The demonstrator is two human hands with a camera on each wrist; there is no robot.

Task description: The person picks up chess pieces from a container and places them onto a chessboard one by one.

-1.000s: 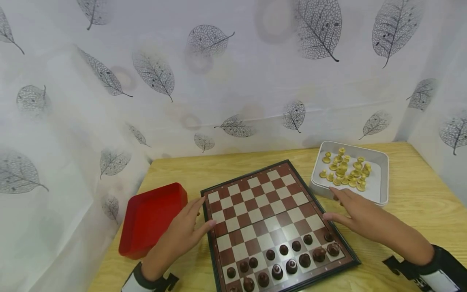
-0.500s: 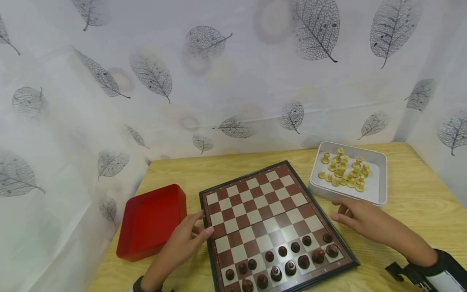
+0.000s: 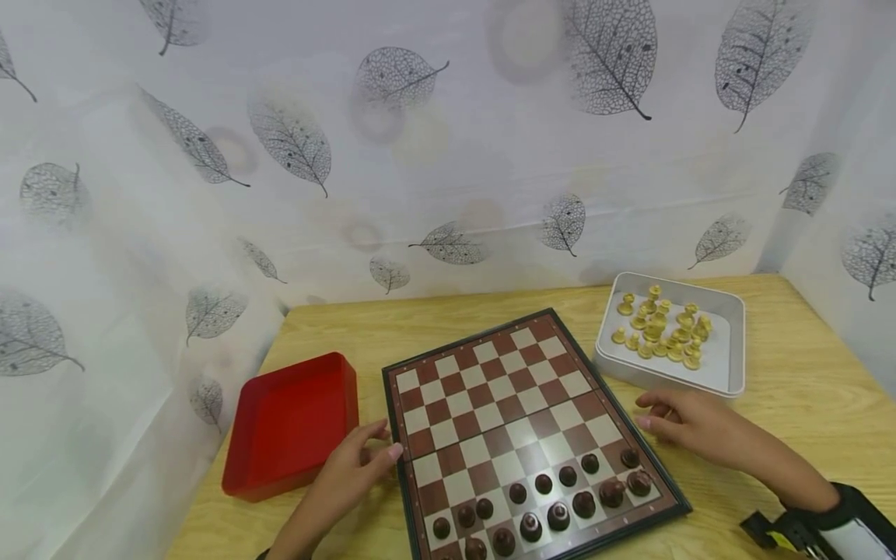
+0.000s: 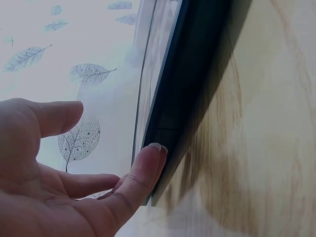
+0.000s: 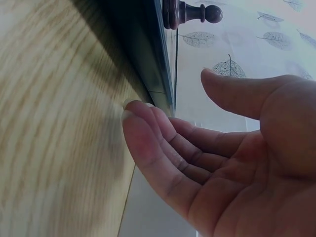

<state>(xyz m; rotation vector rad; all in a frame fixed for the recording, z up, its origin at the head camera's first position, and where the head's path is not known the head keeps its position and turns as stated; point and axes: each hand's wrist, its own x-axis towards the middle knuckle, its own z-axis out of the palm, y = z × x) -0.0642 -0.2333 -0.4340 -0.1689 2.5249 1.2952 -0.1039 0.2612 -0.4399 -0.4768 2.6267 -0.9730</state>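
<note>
A brown-and-cream chessboard with a black rim lies slightly turned on the table. Dark brown chess pieces stand in two rows at its near end. My left hand is beside the board's left edge, thumb near the rim; in the left wrist view its fingertips are right at the black side. Across the board, my right hand is by the right edge, fingers loosely bent. The right wrist view has its fingertips close to the board's side, below a dark pawn. Neither hand holds anything.
To the left of the board is a red box with nothing seen inside. At the back right, a white tray holds several yellowish chess pieces. The wooden table meets a leaf-patterned cloth behind.
My left hand has slid nearer to me along the board's left edge, its fingers bending more. My right hand has drawn back from the white tray's near corner. The pieces have stayed put.
</note>
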